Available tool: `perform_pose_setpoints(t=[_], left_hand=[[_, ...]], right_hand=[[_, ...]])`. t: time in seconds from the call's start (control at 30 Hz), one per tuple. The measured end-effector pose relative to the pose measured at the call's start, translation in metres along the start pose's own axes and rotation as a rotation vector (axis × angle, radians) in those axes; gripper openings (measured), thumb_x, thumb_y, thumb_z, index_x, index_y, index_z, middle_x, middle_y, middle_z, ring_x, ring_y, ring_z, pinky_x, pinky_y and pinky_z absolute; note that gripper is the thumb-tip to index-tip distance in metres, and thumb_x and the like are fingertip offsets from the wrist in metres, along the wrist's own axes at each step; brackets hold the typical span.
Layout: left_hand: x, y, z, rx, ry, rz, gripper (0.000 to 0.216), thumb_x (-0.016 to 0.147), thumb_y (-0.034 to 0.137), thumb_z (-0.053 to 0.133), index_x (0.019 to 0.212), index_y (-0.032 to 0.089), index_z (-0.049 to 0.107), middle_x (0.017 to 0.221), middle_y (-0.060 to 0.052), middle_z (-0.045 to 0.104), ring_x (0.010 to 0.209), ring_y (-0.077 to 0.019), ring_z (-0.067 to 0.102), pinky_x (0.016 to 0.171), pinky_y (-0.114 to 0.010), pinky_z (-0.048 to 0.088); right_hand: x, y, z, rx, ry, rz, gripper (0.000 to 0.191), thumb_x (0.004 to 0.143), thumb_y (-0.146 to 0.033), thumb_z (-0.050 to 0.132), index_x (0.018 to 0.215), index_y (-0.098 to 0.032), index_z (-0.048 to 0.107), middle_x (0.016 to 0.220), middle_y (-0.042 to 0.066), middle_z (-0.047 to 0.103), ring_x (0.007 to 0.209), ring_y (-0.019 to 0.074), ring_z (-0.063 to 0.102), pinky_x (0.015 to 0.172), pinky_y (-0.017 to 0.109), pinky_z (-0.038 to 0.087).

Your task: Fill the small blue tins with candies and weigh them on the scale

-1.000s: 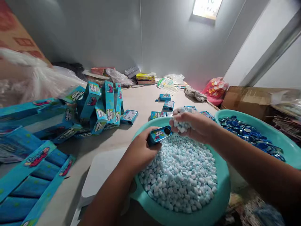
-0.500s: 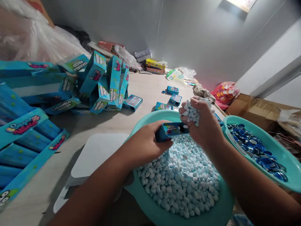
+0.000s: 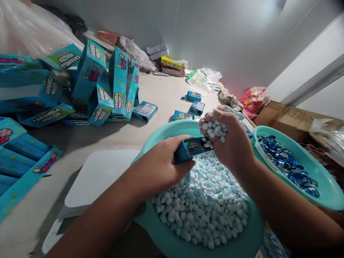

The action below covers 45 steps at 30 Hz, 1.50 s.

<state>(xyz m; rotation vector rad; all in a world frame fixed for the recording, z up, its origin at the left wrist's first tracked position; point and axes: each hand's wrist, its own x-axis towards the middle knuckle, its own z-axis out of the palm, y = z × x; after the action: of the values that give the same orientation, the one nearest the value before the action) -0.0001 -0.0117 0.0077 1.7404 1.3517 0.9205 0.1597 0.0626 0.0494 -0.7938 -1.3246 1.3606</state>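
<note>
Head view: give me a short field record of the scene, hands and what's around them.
left hand: grips a small blue box, hole at its end facing the right hand
right hand: cupped, holding a handful of candies at the box's hole
front basin: teal basin full of pale blue candies, under both hands
right basin: second teal basin holding blue caps
table left: pile of blue cartons
near left forearm: white tray

Small packing workroom: stacked candy cartons, basin of loose candies, cardboard box.
</note>
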Motion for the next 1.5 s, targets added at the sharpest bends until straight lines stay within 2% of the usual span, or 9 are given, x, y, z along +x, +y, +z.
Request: perform_pose_setpoints(t=[0.23,0.37,0.5,0.7,0.87,1.07,1.2,1.37,1.5], left_hand=[[-0.001,0.001,0.001,0.0,0.015,0.012,0.047,0.088,0.037,0.064,0.134,0.037,0.055,0.117,0.003,0.068,0.097,-0.0217,0.066,0.079,-0.031,0.053],[-0.002,0.002,0.001,-0.009,0.015,0.028,0.045,0.088,0.037,0.063,0.133,0.035,0.057,0.115,0.002,0.069,0.096,-0.0218,0.066,0.08,-0.031,0.053],[-0.002,0.001,0.001,0.002,0.03,0.035,0.049,0.087,0.037,0.064,0.135,0.033,0.056,0.12,-0.001,0.067,0.098,-0.0234,0.066,0.082,-0.032,0.053],[-0.002,0.0,0.001,0.025,0.034,0.048,0.051,0.087,0.037,0.063,0.137,0.03,0.055,0.122,-0.004,0.066,0.103,-0.0261,0.064,0.085,-0.036,0.053],[-0.002,0.0,0.002,0.035,0.043,0.032,0.057,0.086,0.038,0.065,0.141,0.03,0.051,0.13,-0.005,0.062,0.107,-0.0271,0.063,0.086,-0.037,0.054],[-0.002,0.0,0.001,0.01,0.058,0.1,0.051,0.087,0.034,0.066,0.136,0.034,0.053,0.128,-0.001,0.063,0.107,-0.0234,0.064,0.091,-0.035,0.054],[-0.004,0.001,0.001,0.008,0.083,0.146,0.05,0.088,0.033,0.066,0.136,0.033,0.051,0.127,-0.001,0.062,0.106,-0.0213,0.064,0.09,-0.032,0.054],[-0.006,0.002,0.002,0.048,0.136,0.269,0.034,0.091,0.022,0.061,0.124,0.029,0.054,0.124,0.0,0.061,0.107,-0.0177,0.06,0.091,-0.029,0.052],[-0.004,0.005,0.001,0.047,0.062,0.326,0.03,0.094,0.019,0.055,0.123,0.027,0.058,0.125,-0.002,0.06,0.117,-0.0186,0.056,0.101,-0.03,0.047]], right_hand=[[-0.002,0.002,0.001,0.028,0.038,0.032,0.029,0.074,-0.035,0.071,0.08,-0.024,0.045,0.076,-0.002,0.056,0.073,0.0147,0.059,0.068,0.03,0.052],[-0.003,0.002,0.0,0.037,0.006,-0.013,0.026,0.076,-0.032,0.069,0.079,-0.024,0.045,0.078,-0.002,0.055,0.071,0.0131,0.057,0.066,0.028,0.05],[-0.003,0.002,-0.002,-0.042,-0.02,-0.067,0.024,0.079,-0.031,0.064,0.076,-0.024,0.041,0.082,0.0,0.055,0.078,0.0153,0.058,0.067,0.03,0.05],[-0.004,-0.001,0.0,-0.083,-0.056,-0.072,0.025,0.08,-0.039,0.061,0.076,-0.024,0.042,0.081,0.0,0.055,0.08,0.017,0.06,0.07,0.031,0.051],[-0.003,-0.005,0.0,-0.06,-0.069,-0.071,0.03,0.08,-0.046,0.058,0.07,-0.023,0.042,0.076,0.001,0.051,0.076,0.0166,0.059,0.066,0.031,0.051],[-0.004,-0.005,-0.003,-0.066,-0.122,-0.123,0.039,0.086,-0.053,0.053,0.065,-0.023,0.039,0.069,0.001,0.049,0.071,0.0171,0.06,0.062,0.031,0.05],[-0.005,-0.004,-0.003,-0.158,-0.093,-0.132,0.043,0.087,-0.057,0.048,0.063,-0.023,0.036,0.069,0.001,0.05,0.068,0.0166,0.057,0.057,0.03,0.048],[-0.008,-0.001,-0.003,-0.159,-0.139,-0.18,0.037,0.091,-0.047,0.05,0.063,-0.022,0.047,0.073,0.002,0.059,0.06,0.0131,0.053,0.051,0.028,0.044],[-0.011,-0.005,-0.003,-0.232,-0.237,-0.265,0.034,0.093,-0.043,0.054,0.068,-0.021,0.058,0.074,0.003,0.062,0.063,0.0143,0.057,0.052,0.029,0.044]])
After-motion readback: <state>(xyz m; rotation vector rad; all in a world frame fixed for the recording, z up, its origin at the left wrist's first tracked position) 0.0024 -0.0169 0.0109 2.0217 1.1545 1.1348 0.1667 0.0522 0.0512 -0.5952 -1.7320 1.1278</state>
